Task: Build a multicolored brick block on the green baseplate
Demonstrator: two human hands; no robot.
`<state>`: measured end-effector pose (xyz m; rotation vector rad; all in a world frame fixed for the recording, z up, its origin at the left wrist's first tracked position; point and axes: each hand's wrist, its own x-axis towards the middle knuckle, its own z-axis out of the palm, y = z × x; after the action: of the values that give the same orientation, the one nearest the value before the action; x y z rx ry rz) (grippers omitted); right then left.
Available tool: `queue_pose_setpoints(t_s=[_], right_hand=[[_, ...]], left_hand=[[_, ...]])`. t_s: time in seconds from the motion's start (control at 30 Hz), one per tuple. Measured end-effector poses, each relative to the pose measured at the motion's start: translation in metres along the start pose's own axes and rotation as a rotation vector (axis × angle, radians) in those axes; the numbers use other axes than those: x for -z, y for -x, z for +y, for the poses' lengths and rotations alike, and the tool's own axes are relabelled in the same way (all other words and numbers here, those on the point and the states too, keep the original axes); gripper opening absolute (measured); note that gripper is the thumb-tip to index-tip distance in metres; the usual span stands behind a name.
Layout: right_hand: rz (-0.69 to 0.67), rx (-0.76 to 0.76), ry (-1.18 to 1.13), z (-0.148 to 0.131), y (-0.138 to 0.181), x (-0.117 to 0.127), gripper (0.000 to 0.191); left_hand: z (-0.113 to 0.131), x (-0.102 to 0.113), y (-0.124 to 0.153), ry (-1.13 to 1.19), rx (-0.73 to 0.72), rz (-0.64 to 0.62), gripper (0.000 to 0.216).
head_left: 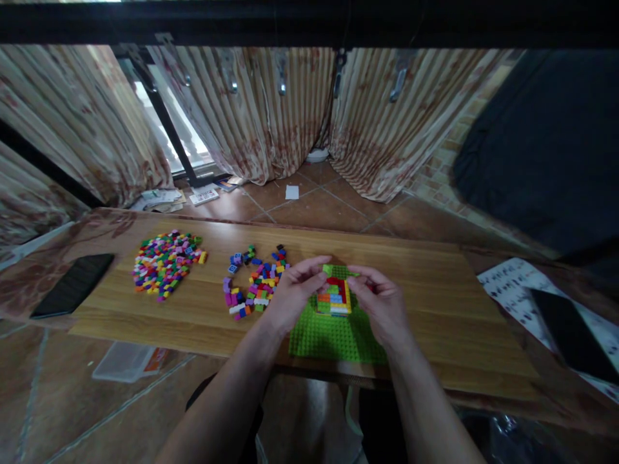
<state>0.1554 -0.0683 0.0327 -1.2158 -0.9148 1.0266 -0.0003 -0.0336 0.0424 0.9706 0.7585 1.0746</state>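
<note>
A green studded baseplate (pixel 333 345) lies on the wooden board, partly covered by my hands. On it stands a low, roughly square build of toy bricks (pixel 340 304) in red, orange, blue, white and yellow. My left hand (pixel 300 289) is over the build's left side, thumb and forefinger pinching a light green brick (pixel 327 268). From the right, my right hand (pixel 382 301) pinches a small green brick (pixel 354 274) at its fingertips. Both pieces are held above the far part of the baseplate.
Left of my hands, loose bricks (pixel 261 281) lie scattered, and a larger heap of small bricks (pixel 167 263) is farther left. Dark flat objects lie at the far left (pixel 72 285) and far right (pixel 575 332), the right one on a printed sheet (pixel 512 283).
</note>
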Motion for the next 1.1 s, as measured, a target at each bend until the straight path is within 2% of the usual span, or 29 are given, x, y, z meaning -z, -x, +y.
queue_pose_setpoints(t_s=[0.1, 0.3, 0.6, 0.7, 0.8, 0.93, 1.03, 1.1], right_hand=[[-0.052, 0.081, 0.087, 0.004, 0.001, -0.002, 0.028], [-0.050, 0.194, 0.177, 0.005, 0.002, -0.005, 0.025], [-0.006, 0.195, 0.271, 0.007, 0.003, 0.000, 0.024], [0.047, 0.178, 0.280, 0.012, 0.000, 0.006, 0.027], [0.143, 0.124, 0.284, 0.015, -0.005, 0.013, 0.032], [0.223, 0.065, 0.321, 0.015, -0.007, 0.020, 0.033], [0.207, 0.041, 0.342, 0.014, -0.006, 0.021, 0.034], [0.176, 0.015, 0.350, 0.014, -0.006, 0.021, 0.036]], left_hand=[[-0.003, -0.009, -0.002, 0.055, 0.038, -0.011, 0.031], [0.000, -0.010, -0.004, -0.016, 0.056, -0.038, 0.030], [-0.004, -0.012, -0.005, 0.010, 0.065, -0.068, 0.027], [-0.007, -0.008, -0.008, -0.100, -0.011, -0.029, 0.021], [-0.009, 0.001, -0.012, -0.233, -0.094, 0.096, 0.015], [-0.012, 0.013, -0.018, -0.462, -0.130, 0.242, 0.015], [-0.016, 0.016, -0.019, -0.616, -0.149, 0.254, 0.017], [-0.019, 0.015, -0.019, -0.660, -0.161, 0.218, 0.019]])
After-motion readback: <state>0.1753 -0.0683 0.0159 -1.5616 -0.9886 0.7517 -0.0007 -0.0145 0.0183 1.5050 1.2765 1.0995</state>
